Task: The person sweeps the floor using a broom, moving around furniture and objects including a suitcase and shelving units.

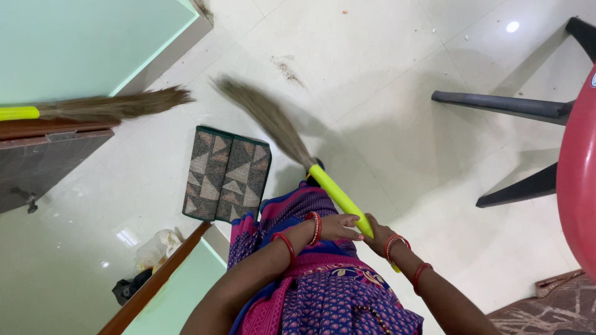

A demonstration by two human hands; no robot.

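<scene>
- Broom (292, 146): a long brush of dry brown grass fibres bound into a bright yellow-green plastic handle. It slants from upper left, where the fanned tip is at the pale tiled floor (385, 68), down to lower right, where the handle ends at the hands.
- Second broom (105, 107), same kind, lies at far left with its tip pointing right, beside a dark wooden edge.
- Folded mat (227, 175), green-edged with grey and tan triangles, lies on the floor just left of the held broom.
- Small streak of dust (287, 69) sits on the tiles beyond the brush tip.
- Left hand (338, 227), red bangles at the wrist, has its fingers laid over the handle from the left, touching it.
- Right hand (377, 234) is wrapped around the lower handle, fingers closed on it, just beside the left.
- Dark chair legs (503, 105) and a red rounded seat (577, 180) stand at far right, well apart from the broom.
</scene>
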